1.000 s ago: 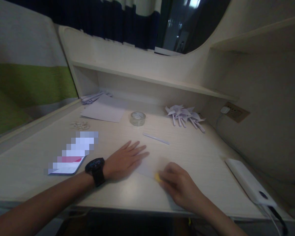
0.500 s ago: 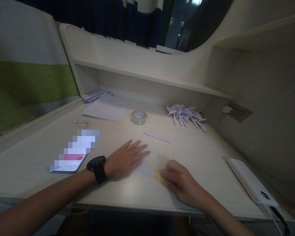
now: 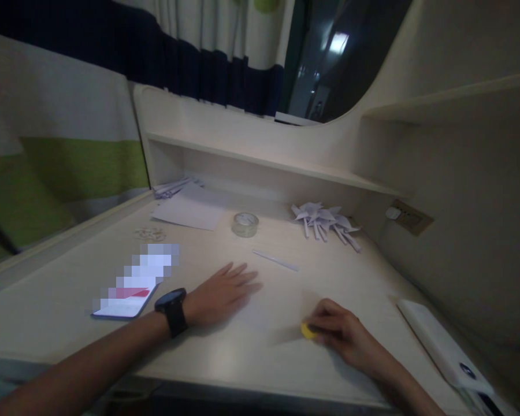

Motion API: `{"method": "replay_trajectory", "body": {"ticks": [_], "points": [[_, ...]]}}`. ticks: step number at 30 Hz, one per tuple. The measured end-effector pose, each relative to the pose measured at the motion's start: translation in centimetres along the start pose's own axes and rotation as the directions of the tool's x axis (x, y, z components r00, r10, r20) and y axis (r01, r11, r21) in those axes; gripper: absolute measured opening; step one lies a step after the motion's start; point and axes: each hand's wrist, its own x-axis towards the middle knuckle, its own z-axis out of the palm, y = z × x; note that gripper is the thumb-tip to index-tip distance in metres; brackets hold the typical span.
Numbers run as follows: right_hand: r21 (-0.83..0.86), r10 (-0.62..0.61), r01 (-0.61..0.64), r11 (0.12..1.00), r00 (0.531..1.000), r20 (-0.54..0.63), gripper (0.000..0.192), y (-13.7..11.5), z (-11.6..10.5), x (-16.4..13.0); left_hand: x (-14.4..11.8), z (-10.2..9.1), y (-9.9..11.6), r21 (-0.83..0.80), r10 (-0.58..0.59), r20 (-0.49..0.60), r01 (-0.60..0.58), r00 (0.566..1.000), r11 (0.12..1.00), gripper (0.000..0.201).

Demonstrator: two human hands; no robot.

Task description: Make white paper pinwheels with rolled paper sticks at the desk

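Observation:
My left hand (image 3: 222, 294) lies flat on the desk, fingers spread, over a pale sheet of paper (image 3: 256, 314) that barely stands out from the desktop. To the right of the paper, my right hand (image 3: 346, 332) pinches a small yellow object (image 3: 308, 331) just above the desk; its kind is unclear, as the fingers cover most of it. Beyond both hands lies a thin white paper stick (image 3: 275, 260). A roll of clear tape (image 3: 245, 225) rests farther back.
White paper pinwheels (image 3: 325, 219) lie at the back right. Paper sheets (image 3: 190, 207) and rolled paper sticks (image 3: 173, 188) are at the back left, near small pale pieces (image 3: 151, 234). A phone (image 3: 134, 289) lies left; a white power bank (image 3: 442, 344) sits right.
My right hand has moved right, away from the paper, with the yellow object still in it. The left hand stays flat in place. The view has tilted up somewhat.

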Motion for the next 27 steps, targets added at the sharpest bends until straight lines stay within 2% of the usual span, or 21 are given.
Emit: {"method": "replay_trajectory", "body": {"ticks": [2,6,8,10,14,18,22,27], "points": [[0.003,0.044,-0.044,0.999,0.997,-0.059,0.026,1.8,-0.7,-0.2,0.0,-0.5,-0.2,-0.049,-0.038,-0.035,0.036,0.999,0.998,0.045],[-0.06,0.103,-0.112,0.992,0.985,-0.142,0.031,5.0,-1.7,-0.5,-0.5,-2.6,-0.5,-0.13,-0.193,-0.135,0.176,0.972,0.976,0.053],[-0.105,0.143,-0.162,0.981,0.975,-0.171,0.033,6.0,-2.0,-0.5,-1.0,-3.8,-0.2,-0.134,-0.237,-0.126,0.22,0.963,0.966,0.067],[-0.138,0.187,-0.216,0.967,0.962,-0.197,0.032,6.7,-2.3,-0.4,-1.4,-4.6,0.4,-0.123,-0.247,-0.061,0.238,0.967,0.963,0.084],[-0.184,0.254,-0.309,0.933,0.928,-0.274,0.03,7.7,-2.7,0.5,-2.0,-4.4,1.4,-0.096,-0.276,0.048,0.28,0.96,0.955,0.092],[-0.258,0.296,-0.399,0.88,0.885,-0.36,0.027,8.4,-3.0,2.2,-2.1,-3.5,1.8,-0.128,-0.269,0.024,0.27,0.963,0.954,0.089],[-0.31,0.312,-0.421,0.853,0.886,-0.344,0.025,8.5,-3.4,3.6,-2.1,-4.1,2.7,-0.175,-0.264,-0.001,0.26,0.965,0.95,0.082],[-0.335,0.36,-0.472,0.816,0.867,-0.345,0.026,8.9,-4.4,4.3,-1.7,-4.2,2.9,-0.165,-0.32,0.023,0.319,0.947,0.933,0.088]]}}
